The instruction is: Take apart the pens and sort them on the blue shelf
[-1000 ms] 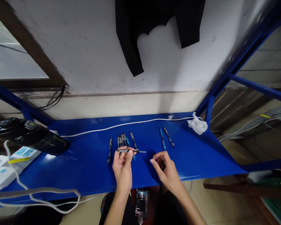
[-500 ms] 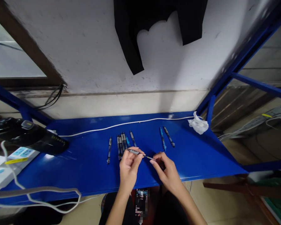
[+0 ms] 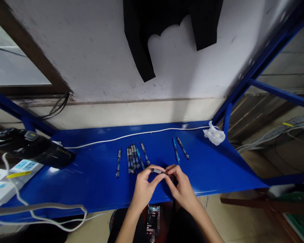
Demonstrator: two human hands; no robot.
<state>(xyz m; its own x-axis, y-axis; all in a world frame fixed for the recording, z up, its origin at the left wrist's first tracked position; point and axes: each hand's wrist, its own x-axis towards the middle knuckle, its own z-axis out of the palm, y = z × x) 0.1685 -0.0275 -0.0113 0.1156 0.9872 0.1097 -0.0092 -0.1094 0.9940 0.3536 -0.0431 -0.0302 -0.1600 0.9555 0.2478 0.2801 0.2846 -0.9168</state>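
Note:
Over the front of the blue table, my left hand is closed around the grey upper part of a pen. My right hand pinches the pen's front end, its fingertips meeting those of the left. The fingers hide the join between the two parts. Just beyond my left hand lies a row of several grey pens with a blue pen among them. Another grey pen rests apart at the left. Past my right hand are a blue pen and a grey pen.
A black bottle lies at the left by a white power strip with a looping cable. Crumpled white tissue sits at the right rear. A white cord runs along the back. A phone is below the table edge.
My left hand has moved right, bringing the grey pen part up against my right fingers. The thin refill that showed between the hands is now covered. My right hand has barely moved.

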